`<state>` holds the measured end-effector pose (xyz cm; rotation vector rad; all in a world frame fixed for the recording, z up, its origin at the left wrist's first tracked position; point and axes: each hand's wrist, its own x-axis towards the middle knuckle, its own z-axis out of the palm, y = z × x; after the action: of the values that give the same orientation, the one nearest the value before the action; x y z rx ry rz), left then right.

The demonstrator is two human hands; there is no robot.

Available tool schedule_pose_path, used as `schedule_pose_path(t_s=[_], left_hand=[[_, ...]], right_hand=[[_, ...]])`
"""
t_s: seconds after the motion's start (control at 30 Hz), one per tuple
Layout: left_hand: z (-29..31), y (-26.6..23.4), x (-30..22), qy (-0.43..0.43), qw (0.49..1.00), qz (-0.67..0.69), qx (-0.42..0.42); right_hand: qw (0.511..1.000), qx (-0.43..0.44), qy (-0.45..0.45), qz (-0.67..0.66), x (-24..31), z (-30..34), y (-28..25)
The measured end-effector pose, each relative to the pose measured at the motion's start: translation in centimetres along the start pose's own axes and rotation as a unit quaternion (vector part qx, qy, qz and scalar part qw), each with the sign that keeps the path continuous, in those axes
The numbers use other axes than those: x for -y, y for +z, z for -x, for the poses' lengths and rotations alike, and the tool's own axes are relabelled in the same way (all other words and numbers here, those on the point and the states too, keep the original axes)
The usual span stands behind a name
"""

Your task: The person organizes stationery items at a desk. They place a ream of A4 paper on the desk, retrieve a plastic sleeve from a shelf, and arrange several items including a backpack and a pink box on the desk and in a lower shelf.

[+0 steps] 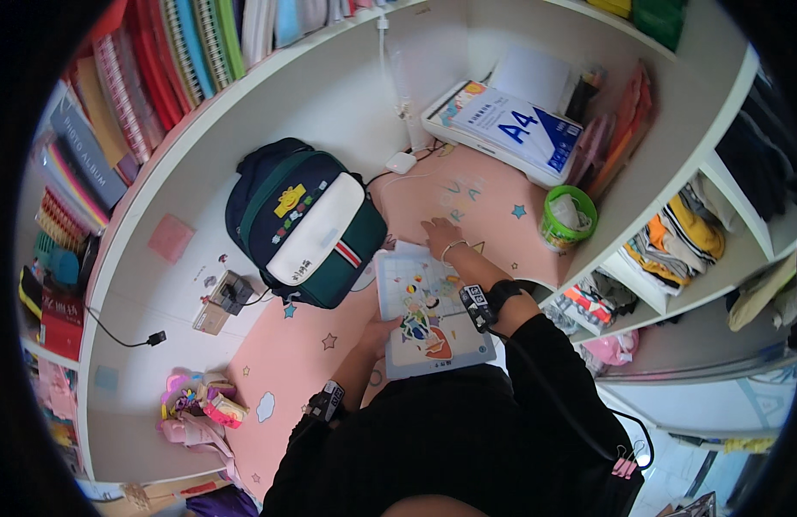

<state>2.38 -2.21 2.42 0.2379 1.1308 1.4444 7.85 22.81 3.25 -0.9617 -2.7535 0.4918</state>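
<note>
A flat picture book [454, 332] with a pale blue border and cartoon children on it lies against my lap, at the desk's near edge. At its left edge, my left hand [378, 338] grips it, with most of the fingers hidden. My right hand [442, 236] is just past its far right corner, with the fingers stretched out over the pink desk mat. A white sheet edge [407, 247] shows at the book's far end. Left of the book stands a dark blue and green school backpack [321, 207] with a white flap.
Farther back lie a white printer [502, 155] with a pack of paper [523, 129] on it, and a green bin [555, 228]. A white charger [401, 162] trails cables. Bookshelves curve along the left; clothes shelves [674, 258] line the right. Small toys [204, 401] sit at the left.
</note>
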Motion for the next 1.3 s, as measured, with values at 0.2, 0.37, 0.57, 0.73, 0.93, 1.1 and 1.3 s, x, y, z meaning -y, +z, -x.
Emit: schedule_pose_path(t_s=[0.2,0.37,0.57,0.73,0.93,1.1,1.3], left_hand=[[0.4,-0.3,0.3,-0.028,0.999,0.001,-0.043],[0.4,-0.1,-0.2,-0.038,0.998,0.006,-0.052],[0.2,-0.2,-0.8,-0.036,0.998,0.01,-0.043],[0.0,-0.4,-0.7,-0.031,0.999,0.014,-0.025],[0.0,0.0,-1.5,-0.035,0.998,0.0,-0.042],[0.1,0.3,-1.6,-0.031,0.999,0.027,-0.033],[-0.9,0.2,-1.1,-0.051,0.997,0.033,-0.044]], right_hand=[[0.998,0.049,0.005,-0.043,-2.4,-1.3,2.3],[0.992,-0.007,0.099,-0.077,-2.6,-1.0,2.1],[0.996,0.016,0.085,0.011,-3.5,-2.0,2.6],[0.997,-0.003,0.061,0.038,-4.2,-3.5,4.2],[0.979,-0.004,0.094,-0.184,-3.6,-3.5,1.3],[0.959,-0.063,-0.064,-0.267,-1.2,-0.9,-2.2],[0.943,0.075,-0.286,-0.156,-0.7,5.1,-2.9]])
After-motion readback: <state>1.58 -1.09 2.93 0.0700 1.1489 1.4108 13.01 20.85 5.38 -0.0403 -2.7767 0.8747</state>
